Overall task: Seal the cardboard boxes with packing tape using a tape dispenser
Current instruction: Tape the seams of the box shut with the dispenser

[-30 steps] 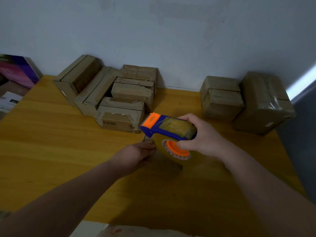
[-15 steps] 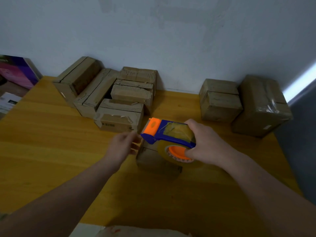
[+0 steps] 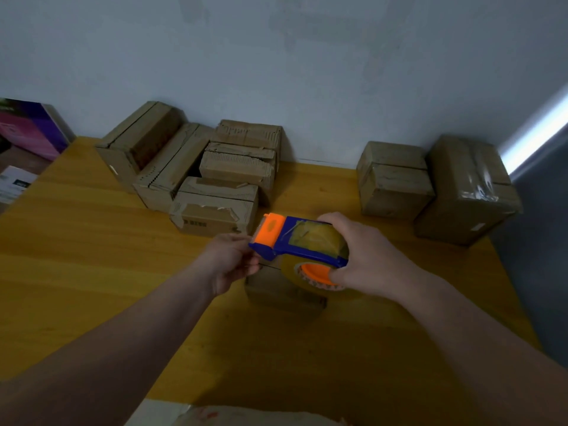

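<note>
1. Box (image 3: 282, 298) is sitting on the desk (image 3: 92, 272) directly under the dispenser (image 3: 295, 241), and the roll and both hands are hiding most of it
2. It is showing as small, plain and brown, with a dark seam line running across its top, so it is probably still waiting for tape
3. The left hand (image 3: 229, 259), which was resting on the box a second ago, is now reaching up to the dispenser's orange nose, leaving the box unsteadied
4. Its grip is narrowing, with the fingers curling together at the nose, but I cannot tell whether they are pinching a tape end
5. The right hand (image 3: 365, 256) is wrapping its grip round the blue body and yellowish roll, holding the dispenser a little higher above the box than before
6. This is looking like the tape end being freed, so the first strip is not yet going down
7. Worn boxes (image 3: 212, 210) are standing at the back left, while two boxes (image 3: 393, 182) at the back right are wearing shiny tape
</note>
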A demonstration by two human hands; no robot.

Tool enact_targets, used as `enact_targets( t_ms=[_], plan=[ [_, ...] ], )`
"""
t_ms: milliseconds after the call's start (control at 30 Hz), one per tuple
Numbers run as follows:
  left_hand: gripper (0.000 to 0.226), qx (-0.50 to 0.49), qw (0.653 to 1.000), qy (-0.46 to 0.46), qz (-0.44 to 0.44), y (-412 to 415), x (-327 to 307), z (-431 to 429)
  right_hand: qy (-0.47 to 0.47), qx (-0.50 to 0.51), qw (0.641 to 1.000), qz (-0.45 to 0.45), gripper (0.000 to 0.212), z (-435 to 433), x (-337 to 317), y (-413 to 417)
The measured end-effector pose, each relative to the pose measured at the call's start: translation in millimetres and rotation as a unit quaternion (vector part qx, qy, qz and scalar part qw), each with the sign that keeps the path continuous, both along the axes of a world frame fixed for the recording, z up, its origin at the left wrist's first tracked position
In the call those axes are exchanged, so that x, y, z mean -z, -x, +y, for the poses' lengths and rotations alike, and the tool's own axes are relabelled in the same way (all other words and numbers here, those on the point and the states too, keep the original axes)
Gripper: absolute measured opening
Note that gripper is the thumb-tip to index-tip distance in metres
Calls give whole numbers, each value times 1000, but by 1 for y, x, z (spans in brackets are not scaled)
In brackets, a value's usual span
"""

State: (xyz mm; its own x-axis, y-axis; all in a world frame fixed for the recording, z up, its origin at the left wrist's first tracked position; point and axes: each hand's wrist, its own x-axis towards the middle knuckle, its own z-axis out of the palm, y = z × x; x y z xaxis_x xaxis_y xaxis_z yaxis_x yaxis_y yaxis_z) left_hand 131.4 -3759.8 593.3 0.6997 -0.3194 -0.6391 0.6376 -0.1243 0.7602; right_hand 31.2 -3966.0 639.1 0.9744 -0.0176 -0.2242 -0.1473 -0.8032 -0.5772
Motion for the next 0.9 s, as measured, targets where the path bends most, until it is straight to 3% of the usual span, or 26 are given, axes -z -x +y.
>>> enact_targets(
  t_ms=[233,400,667,900],
  plan=[
    [11,-12,998,-46,-39,3,4,-3,97,-85,991,42,89,-4,-23,-5],
    [12,-34,994,-75,-70,1,12,-4,96,-105,988,61,96,-4,-29,-5],
    [14,-71,988,-87,-110,-4,28,8,91,-116,987,55,88,-11,-30,-2],
    [15,-91,986,-91,-104,4,42,13,207,-141,967,56,87,-6,-29,-7]
  ],
)
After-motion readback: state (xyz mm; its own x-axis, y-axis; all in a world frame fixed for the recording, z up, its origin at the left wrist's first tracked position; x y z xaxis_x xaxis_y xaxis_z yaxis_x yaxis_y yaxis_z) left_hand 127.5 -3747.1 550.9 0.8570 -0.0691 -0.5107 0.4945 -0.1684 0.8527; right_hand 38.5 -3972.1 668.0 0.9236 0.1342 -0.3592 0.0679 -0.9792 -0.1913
